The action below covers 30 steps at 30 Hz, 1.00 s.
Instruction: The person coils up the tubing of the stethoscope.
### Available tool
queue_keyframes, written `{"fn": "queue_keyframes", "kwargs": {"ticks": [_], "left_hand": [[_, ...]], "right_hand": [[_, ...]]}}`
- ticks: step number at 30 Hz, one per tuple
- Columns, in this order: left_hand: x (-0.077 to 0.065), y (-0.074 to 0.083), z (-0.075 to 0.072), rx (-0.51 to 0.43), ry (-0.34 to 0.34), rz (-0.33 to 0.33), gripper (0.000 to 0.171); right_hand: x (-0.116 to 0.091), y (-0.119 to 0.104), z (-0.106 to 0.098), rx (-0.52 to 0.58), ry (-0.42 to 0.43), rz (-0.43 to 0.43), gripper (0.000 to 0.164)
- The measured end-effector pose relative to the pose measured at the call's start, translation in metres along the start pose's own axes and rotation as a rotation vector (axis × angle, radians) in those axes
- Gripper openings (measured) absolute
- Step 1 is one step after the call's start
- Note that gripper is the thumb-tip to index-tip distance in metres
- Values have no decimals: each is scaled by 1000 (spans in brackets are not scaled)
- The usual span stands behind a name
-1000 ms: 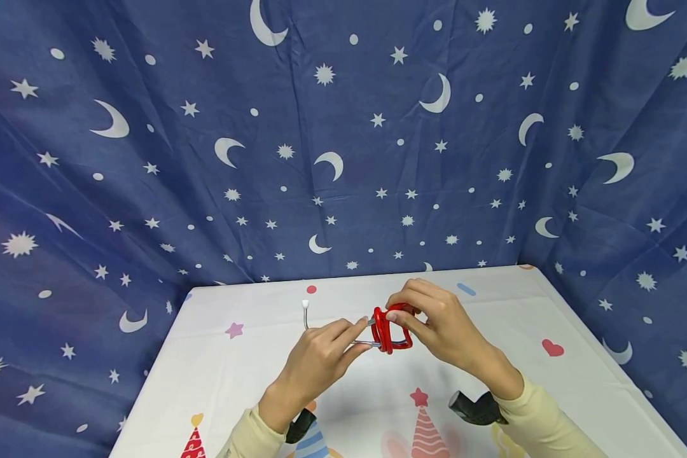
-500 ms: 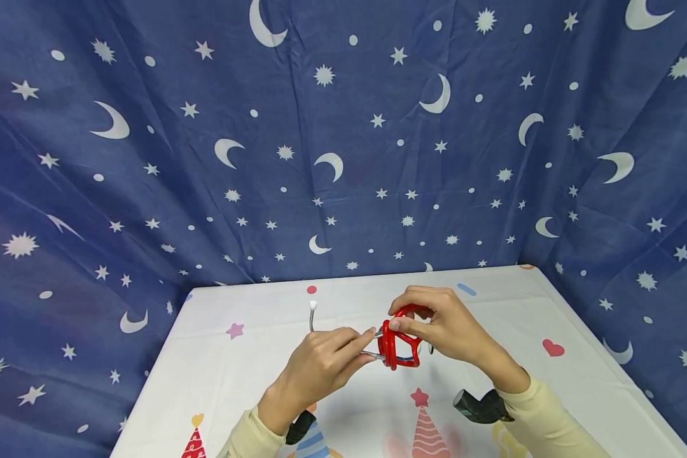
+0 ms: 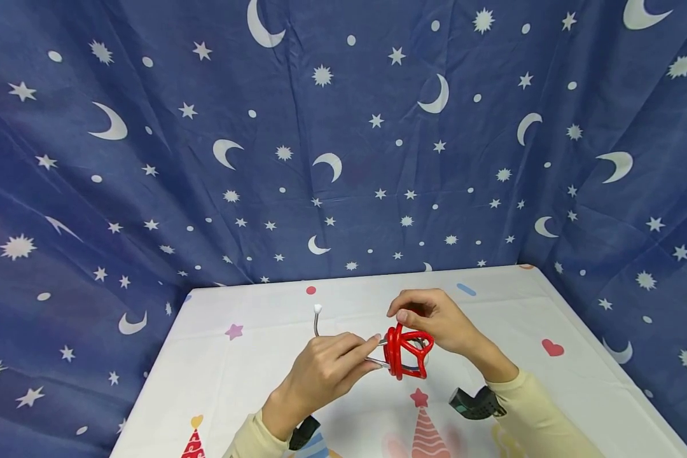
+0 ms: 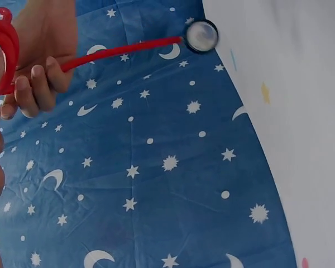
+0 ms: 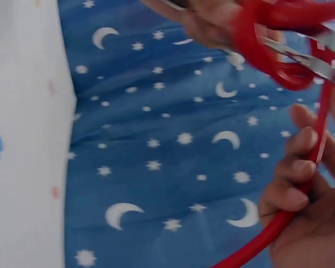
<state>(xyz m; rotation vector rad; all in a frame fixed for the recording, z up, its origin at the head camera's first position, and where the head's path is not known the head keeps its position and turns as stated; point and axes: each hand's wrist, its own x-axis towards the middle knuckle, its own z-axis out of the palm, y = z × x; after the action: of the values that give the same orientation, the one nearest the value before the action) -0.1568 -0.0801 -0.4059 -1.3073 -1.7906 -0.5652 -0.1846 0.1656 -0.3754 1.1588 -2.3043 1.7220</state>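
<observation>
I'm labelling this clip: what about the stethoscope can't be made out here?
Head view: second ear tip, probably behind the left hand.
Left wrist view: chest piece, face blurred; red coil, cut by the left edge.
Right wrist view: red tube, end cut by the bottom edge.

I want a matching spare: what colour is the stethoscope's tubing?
The tubing is bright red, clearest in the head view.
</observation>
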Motion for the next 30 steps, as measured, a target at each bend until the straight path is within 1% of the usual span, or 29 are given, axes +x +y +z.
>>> {"fn": "queue_keyframes", "kwargs": {"ticks": [3, 6, 10, 14, 18, 23, 28, 30], "left_hand": [[0, 0, 1, -23, 50, -27, 34], [0, -2, 1, -42, 102, -62, 37], [0, -5, 0, -53, 154, -107, 36], [0, -8, -1, -55, 204, -169, 34], [0, -10, -2, -69, 245, -229, 35], [1, -10, -1, -96, 291, -306, 36], [1, -10, -1, -112, 329, -416, 36], [1, -11, -2, -121, 336, -460, 37]], "right_hand": [[-1, 9, 10, 63, 23, -38, 14], [-4, 16, 19, 73, 84, -25, 19], [-10, 20, 25, 9, 149, 2, 18], [-14, 23, 28, -53, 160, 15, 23], [-18, 24, 32, -100, 165, 39, 24], [-20, 23, 38, -156, 174, 7, 29], [-22, 20, 43, -242, 228, -44, 30], [-23, 18, 45, -264, 234, -59, 30]]}}
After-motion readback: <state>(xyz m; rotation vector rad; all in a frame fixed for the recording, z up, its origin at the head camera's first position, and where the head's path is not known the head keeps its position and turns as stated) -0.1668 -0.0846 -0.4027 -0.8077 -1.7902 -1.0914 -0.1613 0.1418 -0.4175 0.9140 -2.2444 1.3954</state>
